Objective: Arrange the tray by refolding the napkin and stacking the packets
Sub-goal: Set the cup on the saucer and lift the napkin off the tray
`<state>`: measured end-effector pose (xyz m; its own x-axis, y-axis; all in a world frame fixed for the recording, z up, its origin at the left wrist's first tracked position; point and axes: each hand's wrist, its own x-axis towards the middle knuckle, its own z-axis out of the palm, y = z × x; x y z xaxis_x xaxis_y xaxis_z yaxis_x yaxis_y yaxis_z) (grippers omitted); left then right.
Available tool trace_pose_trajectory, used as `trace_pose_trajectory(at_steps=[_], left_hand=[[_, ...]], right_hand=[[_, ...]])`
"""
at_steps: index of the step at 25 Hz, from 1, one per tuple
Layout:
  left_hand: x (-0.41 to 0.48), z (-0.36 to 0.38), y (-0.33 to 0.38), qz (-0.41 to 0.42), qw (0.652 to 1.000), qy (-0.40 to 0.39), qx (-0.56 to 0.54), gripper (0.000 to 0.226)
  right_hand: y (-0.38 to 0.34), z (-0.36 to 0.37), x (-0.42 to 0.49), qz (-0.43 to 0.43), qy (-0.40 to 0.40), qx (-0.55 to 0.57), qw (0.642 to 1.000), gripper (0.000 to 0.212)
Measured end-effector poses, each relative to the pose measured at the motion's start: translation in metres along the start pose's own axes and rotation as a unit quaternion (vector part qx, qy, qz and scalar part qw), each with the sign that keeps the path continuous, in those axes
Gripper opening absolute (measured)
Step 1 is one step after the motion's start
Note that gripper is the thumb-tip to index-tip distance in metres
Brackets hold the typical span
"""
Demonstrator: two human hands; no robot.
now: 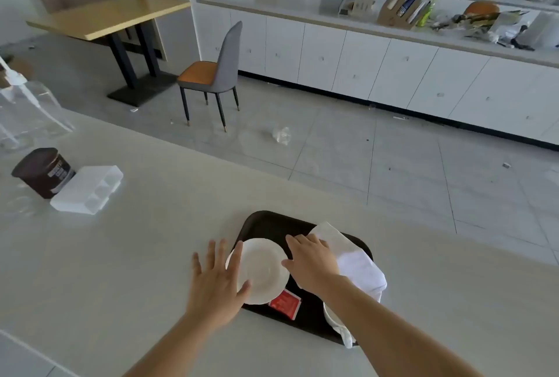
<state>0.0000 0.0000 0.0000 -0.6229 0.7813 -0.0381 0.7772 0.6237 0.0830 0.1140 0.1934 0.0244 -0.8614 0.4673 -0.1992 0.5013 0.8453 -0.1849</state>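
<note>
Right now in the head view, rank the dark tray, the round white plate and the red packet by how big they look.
1. Dark rectangular tray, largest.
2. Round white plate.
3. Red square packet, smallest, partly tucked under the plate.

Both forearms reach forward. The left hand (215,281) lies flat, fingers spread wide, palm down. The right hand (311,261), just beside it, is palm-down with fingers extended.

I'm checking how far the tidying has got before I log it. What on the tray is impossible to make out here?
Head view only:
- Packets: the plate covers their upper edge; their number is unclear and the print is blurred.
- Napkin: the right hand and forearm hide its near part.
- White bowl: mostly behind the forearm.
- Tray: near right corner hidden.
</note>
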Motion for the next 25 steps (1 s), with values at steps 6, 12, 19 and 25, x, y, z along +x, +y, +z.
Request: trace_pose_trajectory(at_steps=[6, 12, 19, 25], left_hand=[[0.001, 0.037, -0.014, 0.021, 0.993, -0.090, -0.068, 0.117], [0.003, 0.043, -0.014, 0.025, 0.991, -0.048, -0.119, 0.116], [0.013, 0.041, -0.009, 0.024, 0.992, -0.032, -0.119, 0.116], [0.038, 0.041, -0.004, 0.037, 0.993, -0.031, -0.104, 0.115]], right_hand=[[0.004, 0.019, 0.013, 0.012, -0.028, -0.072, 0.997, 0.041], [0.006, 0.030, 0.020, 0.016, -0.029, -0.080, 0.996, 0.032], [0.003, 0.030, 0.033, 0.082, -0.024, -0.038, 0.996, 0.037], [0.011, 0.023, 0.051, 0.104, -0.023, -0.051, 0.993, 0.031]])
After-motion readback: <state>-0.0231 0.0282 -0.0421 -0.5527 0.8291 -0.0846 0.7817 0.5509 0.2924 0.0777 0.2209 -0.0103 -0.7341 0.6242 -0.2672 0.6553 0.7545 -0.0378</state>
